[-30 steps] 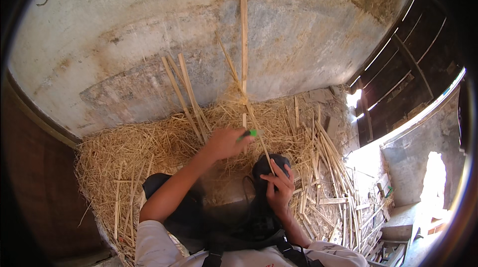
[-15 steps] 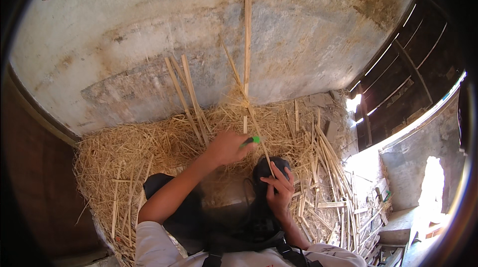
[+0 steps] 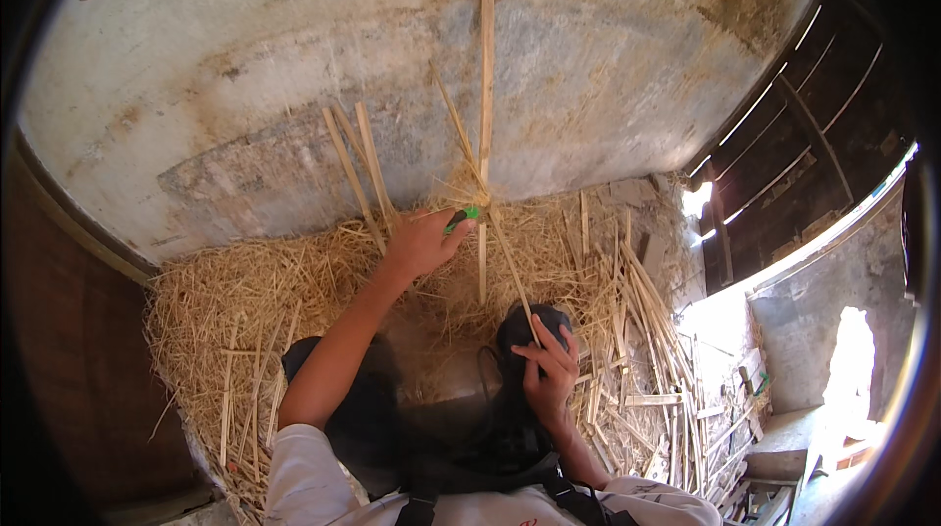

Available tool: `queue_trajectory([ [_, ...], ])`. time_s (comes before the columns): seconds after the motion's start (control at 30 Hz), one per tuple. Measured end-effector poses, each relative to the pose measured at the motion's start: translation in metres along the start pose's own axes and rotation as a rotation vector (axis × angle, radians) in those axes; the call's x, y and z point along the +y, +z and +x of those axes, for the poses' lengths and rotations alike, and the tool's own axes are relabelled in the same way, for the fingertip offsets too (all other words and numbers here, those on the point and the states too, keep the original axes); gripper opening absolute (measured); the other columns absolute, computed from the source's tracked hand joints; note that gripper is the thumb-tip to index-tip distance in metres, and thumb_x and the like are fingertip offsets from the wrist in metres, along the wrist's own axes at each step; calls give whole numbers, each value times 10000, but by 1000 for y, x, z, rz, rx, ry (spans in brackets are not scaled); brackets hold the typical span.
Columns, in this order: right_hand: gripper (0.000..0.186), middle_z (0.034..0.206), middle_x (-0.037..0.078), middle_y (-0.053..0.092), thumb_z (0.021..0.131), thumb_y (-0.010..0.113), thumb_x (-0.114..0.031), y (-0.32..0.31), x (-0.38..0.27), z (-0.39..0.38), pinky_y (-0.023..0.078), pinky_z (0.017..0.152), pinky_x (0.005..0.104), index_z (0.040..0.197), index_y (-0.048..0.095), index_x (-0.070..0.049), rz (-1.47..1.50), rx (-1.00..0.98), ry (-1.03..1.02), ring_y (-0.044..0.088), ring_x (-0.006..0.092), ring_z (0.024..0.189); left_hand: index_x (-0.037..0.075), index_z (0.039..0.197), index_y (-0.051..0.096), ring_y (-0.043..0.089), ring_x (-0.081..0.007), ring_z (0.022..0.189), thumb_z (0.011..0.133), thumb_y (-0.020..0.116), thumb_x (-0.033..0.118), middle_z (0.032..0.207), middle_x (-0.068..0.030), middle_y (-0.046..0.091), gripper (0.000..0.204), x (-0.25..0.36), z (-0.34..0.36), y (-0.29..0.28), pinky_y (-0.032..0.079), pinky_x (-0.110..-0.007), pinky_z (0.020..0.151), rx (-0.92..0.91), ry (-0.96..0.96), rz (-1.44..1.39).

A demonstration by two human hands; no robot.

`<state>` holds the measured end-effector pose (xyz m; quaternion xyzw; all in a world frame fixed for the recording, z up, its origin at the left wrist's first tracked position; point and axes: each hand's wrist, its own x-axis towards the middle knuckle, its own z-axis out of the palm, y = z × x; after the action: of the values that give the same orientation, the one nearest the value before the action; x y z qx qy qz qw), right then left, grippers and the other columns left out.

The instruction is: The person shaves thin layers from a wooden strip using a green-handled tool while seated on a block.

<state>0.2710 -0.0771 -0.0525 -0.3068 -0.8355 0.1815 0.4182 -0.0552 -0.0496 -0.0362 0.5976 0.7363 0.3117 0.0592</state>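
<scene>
My left hand (image 3: pixel 423 244) is closed around a green and black cutter knife (image 3: pixel 461 220). The knife lies close to a thin bamboo strip (image 3: pixel 509 256), near its middle; whether the blade touches it I cannot tell. My right hand (image 3: pixel 552 369) grips the strip's near end over my dark-clad knee (image 3: pixel 534 327). From there the strip slants up and away toward the wall. Fine curled shavings (image 3: pixel 464 183) cluster around it just beyond the knife. Behind it a wider bamboo slat (image 3: pixel 487 75) stands upright against the wall.
Straw-like shavings (image 3: pixel 235 291) cover the floor in a thick layer. Several bamboo strips (image 3: pixel 368 153) lean on the stained wall (image 3: pixel 294 55) at the left. A heap of cut strips (image 3: pixel 652 340) lies at my right. Dark slatted boards (image 3: pixel 794 134) stand at the far right.
My left hand has moved forward with the cutter knife, away from my knee and up along the strip toward the shavings. My right hand stays in place on the strip's near end.
</scene>
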Motion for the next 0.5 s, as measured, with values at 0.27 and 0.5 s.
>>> queue_trajectory([
  [0.27,232,1328,171,776,860,711,82,-1,-1,1,438,1173,526,886,849,-103,-14,4,-4,729,289,1266,15,978,752,632,-359,529,1110,554,517,576,-158,601,556,22,-9,0,535,-488,585,-133,128,-157],
  [0.5,252,1330,162,776,825,719,72,-1,1,0,447,1160,504,907,848,-129,-31,0,-14,755,267,1224,27,1097,775,622,-336,510,1099,575,547,591,-171,611,557,44,-44,7,485,-486,547,-232,334,-166],
])
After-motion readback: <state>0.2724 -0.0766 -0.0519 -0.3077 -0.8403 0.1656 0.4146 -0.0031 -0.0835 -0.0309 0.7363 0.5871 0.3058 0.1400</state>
